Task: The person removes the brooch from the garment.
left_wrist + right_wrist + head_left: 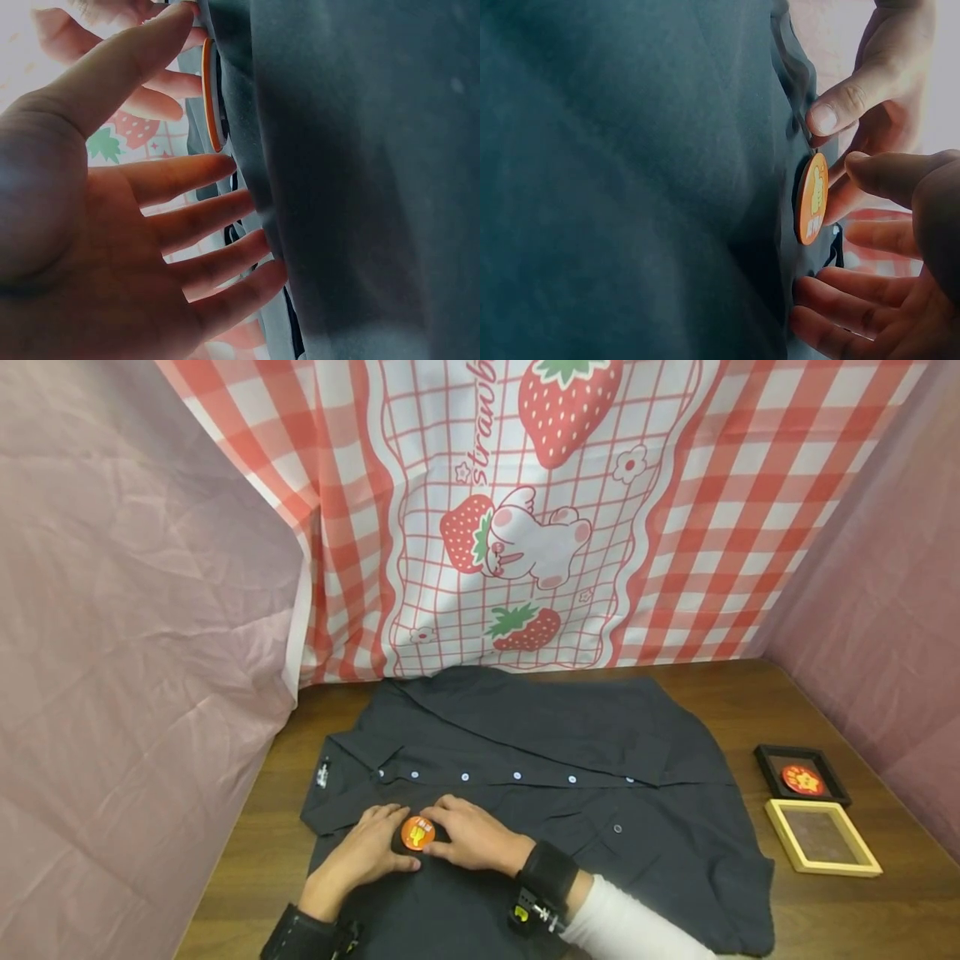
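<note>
An orange round badge (417, 833) with a yellow picture lies face up on the dark shirt (570, 827), below the row of buttons and near the collar. The left hand (363, 852) and the right hand (476, 837) sit on either side of it, fingers spread and fairly straight, the left fingertips resting on the cloth. Whether any fingertip touches the badge's rim I cannot tell.

The shirt's far edge reaches the checked curtain (720, 535). Brown wooden table (247, 827) shows as a strip on the left, beside the collar, and as a wider stretch on the right, between the shirt and the table's right edge.

On that stretch a black box (834, 793) holds a red badge (802, 779) with a yellow star shape. A yellow frame (870, 864) lies just beside it, nearer the person, brown showing inside its rim.

The left wrist view catches the orange badge edge-on, with a pale layer behind its face; the right wrist view shows its face at a slant. Only the head view takes in box and frame.
</note>
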`<move>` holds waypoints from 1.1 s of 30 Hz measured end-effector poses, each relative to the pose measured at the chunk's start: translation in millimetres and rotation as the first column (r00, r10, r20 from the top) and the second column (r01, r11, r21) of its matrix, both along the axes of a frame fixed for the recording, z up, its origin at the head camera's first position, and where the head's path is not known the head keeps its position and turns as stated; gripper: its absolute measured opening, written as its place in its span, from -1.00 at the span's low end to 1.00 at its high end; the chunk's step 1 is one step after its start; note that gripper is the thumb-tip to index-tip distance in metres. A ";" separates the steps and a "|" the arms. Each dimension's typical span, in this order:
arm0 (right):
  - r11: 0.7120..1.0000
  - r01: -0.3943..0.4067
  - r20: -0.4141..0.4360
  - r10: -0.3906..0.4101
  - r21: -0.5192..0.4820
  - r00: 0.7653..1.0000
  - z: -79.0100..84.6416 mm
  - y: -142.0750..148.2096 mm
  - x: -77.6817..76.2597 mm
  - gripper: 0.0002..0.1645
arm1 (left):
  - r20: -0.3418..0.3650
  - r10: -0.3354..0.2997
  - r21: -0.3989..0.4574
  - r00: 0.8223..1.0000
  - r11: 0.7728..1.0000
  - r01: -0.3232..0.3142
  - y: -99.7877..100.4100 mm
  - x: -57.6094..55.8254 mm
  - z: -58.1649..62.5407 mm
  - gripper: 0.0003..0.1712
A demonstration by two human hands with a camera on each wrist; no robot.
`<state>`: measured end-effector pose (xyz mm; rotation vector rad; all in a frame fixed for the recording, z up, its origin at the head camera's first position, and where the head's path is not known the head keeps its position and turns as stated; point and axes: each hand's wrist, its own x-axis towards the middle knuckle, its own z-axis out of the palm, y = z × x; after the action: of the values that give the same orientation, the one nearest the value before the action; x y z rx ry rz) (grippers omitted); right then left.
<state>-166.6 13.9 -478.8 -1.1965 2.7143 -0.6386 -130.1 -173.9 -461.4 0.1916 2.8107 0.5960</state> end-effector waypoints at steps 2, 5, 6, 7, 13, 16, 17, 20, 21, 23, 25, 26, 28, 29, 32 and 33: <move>1.000 0.003 -0.011 -0.003 0.021 1.000 -0.1 -2.0 0.0 -0.43 | 0.003 -0.002 0.001 1.000 1.000 0.002 -0.4 0.1 0.3 -0.08; 0.999 0.011 -0.022 -0.010 0.051 1.000 0.4 -4.3 0.8 -0.41 | 0.001 -0.003 0.007 1.000 1.000 0.003 -0.3 0.2 1.0 -0.08; 0.998 0.013 -0.026 -0.012 0.059 1.000 0.2 -5.2 1.1 -0.41 | -0.001 -0.004 0.008 1.000 1.000 0.004 -0.2 0.2 1.2 -0.08; 0.998 0.013 -0.030 -0.011 0.066 0.999 0.1 -5.9 1.6 -0.41 | -0.002 -0.005 0.007 1.000 1.000 0.005 -0.2 0.3 1.4 -0.09; 0.996 0.007 -0.037 -0.004 0.094 0.999 -1.1 -8.8 3.7 -0.39 | -0.005 -0.026 -0.044 1.000 0.999 0.026 -2.0 -0.2 1.7 -0.11; 0.994 0.014 -0.041 -0.009 0.105 0.999 -2.2 -8.9 3.6 -0.38 | 0.003 -0.040 -0.068 0.999 0.997 0.040 -1.8 -1.8 0.9 -0.11; 0.994 0.017 -0.046 -0.012 0.107 0.999 -2.8 -8.9 3.5 -0.38 | 0.007 -0.043 -0.072 0.999 0.996 0.044 -1.3 -2.5 0.5 -0.10; 0.994 0.021 -0.058 -0.015 0.106 0.998 -5.0 -9.8 3.1 -0.39 | 0.017 -0.046 -0.084 0.999 0.995 0.047 0.0 -3.9 -0.1 -0.12; 0.994 0.022 -0.062 -0.015 0.106 0.998 -5.6 -10.2 2.9 -0.39 | 0.021 -0.045 -0.087 0.999 0.995 0.047 0.3 -4.2 -0.1 -0.12; 0.995 0.022 -0.068 -0.015 0.102 0.998 -6.9 -11.1 2.8 -0.41 | 0.027 -0.047 -0.090 0.999 0.995 0.049 0.5 -4.7 -0.3 -0.13; 0.995 0.022 -0.075 -0.014 0.102 0.997 -7.6 -11.9 2.9 -0.43 | 0.026 -0.055 -0.089 0.998 0.994 0.057 -0.1 -5.1 0.5 -0.14; 0.995 0.021 -0.076 -0.014 0.101 0.997 -7.7 -12.4 3.1 -0.44 | 0.025 -0.059 -0.089 0.998 0.994 0.061 -0.5 -5.3 0.9 -0.14; 0.995 0.017 -0.078 -0.009 0.101 0.997 -7.4 -13.1 3.6 -0.46 | 0.026 -0.065 -0.089 0.998 0.994 0.067 -0.9 -6.1 1.1 -0.14; 0.995 0.014 -0.080 -0.006 0.101 0.997 -7.1 -13.2 3.8 -0.46 | 0.029 -0.064 -0.090 0.998 0.994 0.066 -0.7 -6.5 1.7 -0.15; 0.995 0.013 -0.082 -0.005 0.100 0.997 -6.4 -14.1 4.2 -0.47 | 0.029 -0.068 -0.096 0.997 0.993 0.071 -0.2 -7.3 2.7 -0.16; 0.995 0.016 -0.087 -0.008 0.098 0.996 -6.3 -14.5 4.2 -0.47 | 0.026 -0.069 -0.095 0.997 0.993 0.071 -0.2 -7.6 2.9 -0.16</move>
<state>-162.4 -0.6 -485.1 -1.2125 2.7895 -0.4573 -137.7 -174.1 -458.5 0.2618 2.7897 0.4434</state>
